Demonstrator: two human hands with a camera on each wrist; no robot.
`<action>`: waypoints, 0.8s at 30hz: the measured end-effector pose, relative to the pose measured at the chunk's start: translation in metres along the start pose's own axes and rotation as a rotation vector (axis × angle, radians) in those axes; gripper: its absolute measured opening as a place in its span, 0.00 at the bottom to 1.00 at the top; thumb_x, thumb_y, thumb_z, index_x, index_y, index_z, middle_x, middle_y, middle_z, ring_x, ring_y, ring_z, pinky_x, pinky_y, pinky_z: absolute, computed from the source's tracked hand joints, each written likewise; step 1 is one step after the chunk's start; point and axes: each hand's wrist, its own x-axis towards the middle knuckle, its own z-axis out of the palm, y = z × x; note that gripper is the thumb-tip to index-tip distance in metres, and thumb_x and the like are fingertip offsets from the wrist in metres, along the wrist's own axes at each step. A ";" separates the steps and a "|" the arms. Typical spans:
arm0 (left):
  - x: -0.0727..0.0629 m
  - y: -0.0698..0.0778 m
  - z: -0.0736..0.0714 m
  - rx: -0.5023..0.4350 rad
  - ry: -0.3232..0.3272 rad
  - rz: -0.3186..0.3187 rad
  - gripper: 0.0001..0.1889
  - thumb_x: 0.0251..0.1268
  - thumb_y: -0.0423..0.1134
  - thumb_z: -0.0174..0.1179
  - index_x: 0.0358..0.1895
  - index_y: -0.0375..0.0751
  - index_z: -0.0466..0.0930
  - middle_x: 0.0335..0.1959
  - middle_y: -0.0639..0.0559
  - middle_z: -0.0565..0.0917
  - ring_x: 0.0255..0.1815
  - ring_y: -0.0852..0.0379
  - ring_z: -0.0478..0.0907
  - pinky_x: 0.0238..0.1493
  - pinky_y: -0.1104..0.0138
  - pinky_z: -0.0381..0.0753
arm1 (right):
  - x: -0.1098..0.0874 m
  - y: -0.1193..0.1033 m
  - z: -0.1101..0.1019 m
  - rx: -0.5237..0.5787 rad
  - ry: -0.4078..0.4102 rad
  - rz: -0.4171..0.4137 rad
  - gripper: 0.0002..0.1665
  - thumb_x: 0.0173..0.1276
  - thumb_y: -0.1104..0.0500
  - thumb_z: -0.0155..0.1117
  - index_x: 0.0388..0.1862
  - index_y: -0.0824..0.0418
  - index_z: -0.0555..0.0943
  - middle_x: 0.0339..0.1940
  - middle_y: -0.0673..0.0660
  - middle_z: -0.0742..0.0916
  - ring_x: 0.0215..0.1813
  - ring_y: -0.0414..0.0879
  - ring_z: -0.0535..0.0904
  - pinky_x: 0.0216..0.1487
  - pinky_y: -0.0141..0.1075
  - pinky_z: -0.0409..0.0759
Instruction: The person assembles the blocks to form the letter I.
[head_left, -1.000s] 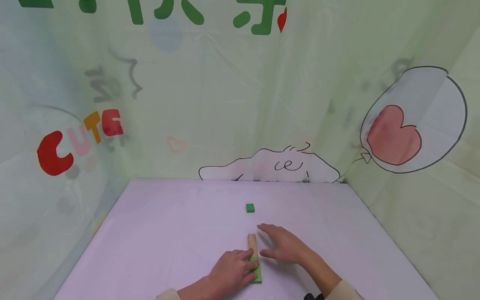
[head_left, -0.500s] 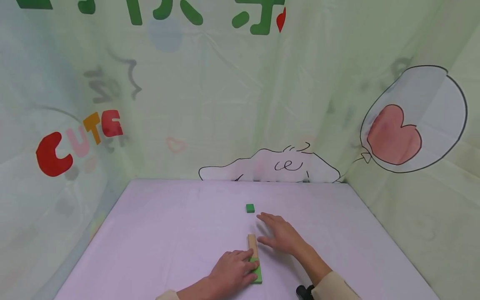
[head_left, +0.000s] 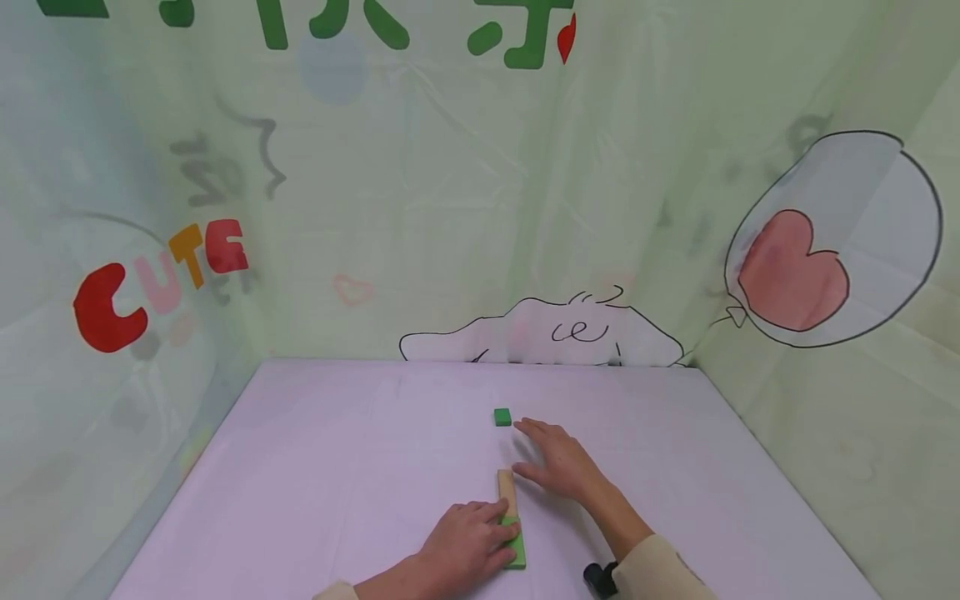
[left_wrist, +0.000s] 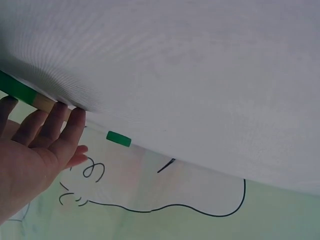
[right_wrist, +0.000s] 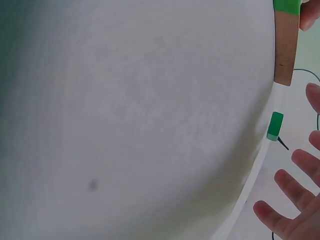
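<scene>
A long flat strip of block lies lengthwise on the table, its near part green (head_left: 516, 560) and its far part bare wood (head_left: 506, 487). The fingertips of my left hand (head_left: 465, 542) rest on it where green meets wood. Farther off sits a small green block (head_left: 502, 417), also seen as a green block (left_wrist: 119, 138) in the left wrist view. My right hand (head_left: 558, 462) hovers with fingers spread, holding nothing. Its fingertips reach close to the small block's right side, and its thumb is near the strip's wooden end. In the right wrist view, the wooden part (right_wrist: 285, 47) points toward the small block.
The table (head_left: 337, 467) has a pale lilac cover. Printed curtains (head_left: 465, 183) enclose it at the back and both sides. A black device (head_left: 600, 579) is at my right wrist by the beige sleeve (head_left: 660, 575).
My right hand has moved forward and slightly left, from beside the strip to near the small green block. My left hand has stayed on the strip, and the blocks lie as before.
</scene>
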 end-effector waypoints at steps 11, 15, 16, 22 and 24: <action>0.001 0.001 -0.002 -0.033 -0.044 -0.013 0.19 0.75 0.58 0.59 0.64 0.63 0.84 0.70 0.55 0.80 0.64 0.56 0.81 0.57 0.62 0.83 | 0.009 0.001 0.001 0.007 0.037 0.007 0.42 0.66 0.46 0.75 0.76 0.53 0.72 0.75 0.60 0.77 0.74 0.61 0.73 0.71 0.58 0.74; 0.001 0.001 -0.003 -0.017 -0.035 -0.007 0.19 0.75 0.59 0.58 0.63 0.63 0.84 0.69 0.55 0.80 0.63 0.57 0.81 0.55 0.62 0.83 | 0.012 0.000 0.000 -0.002 0.051 0.013 0.41 0.66 0.46 0.75 0.75 0.53 0.72 0.75 0.61 0.77 0.74 0.62 0.73 0.71 0.60 0.73; 0.001 0.001 -0.003 -0.008 -0.025 -0.003 0.19 0.75 0.59 0.58 0.63 0.63 0.84 0.69 0.55 0.81 0.63 0.57 0.82 0.55 0.62 0.83 | 0.013 0.001 0.001 -0.004 0.053 0.017 0.41 0.66 0.46 0.75 0.76 0.53 0.72 0.75 0.61 0.77 0.74 0.62 0.73 0.71 0.60 0.73; -0.001 0.002 0.001 -0.004 -0.007 -0.050 0.19 0.74 0.59 0.59 0.63 0.66 0.84 0.69 0.58 0.80 0.63 0.56 0.80 0.58 0.50 0.80 | 0.016 0.004 0.005 0.007 0.049 0.044 0.41 0.67 0.45 0.74 0.76 0.53 0.72 0.76 0.60 0.76 0.75 0.61 0.72 0.72 0.60 0.72; -0.001 0.002 0.003 -0.028 -0.015 -0.074 0.19 0.74 0.59 0.59 0.63 0.67 0.84 0.70 0.59 0.79 0.64 0.53 0.80 0.59 0.45 0.79 | 0.016 0.006 0.007 0.009 0.048 0.047 0.41 0.67 0.45 0.73 0.76 0.53 0.72 0.76 0.61 0.76 0.75 0.62 0.72 0.72 0.60 0.71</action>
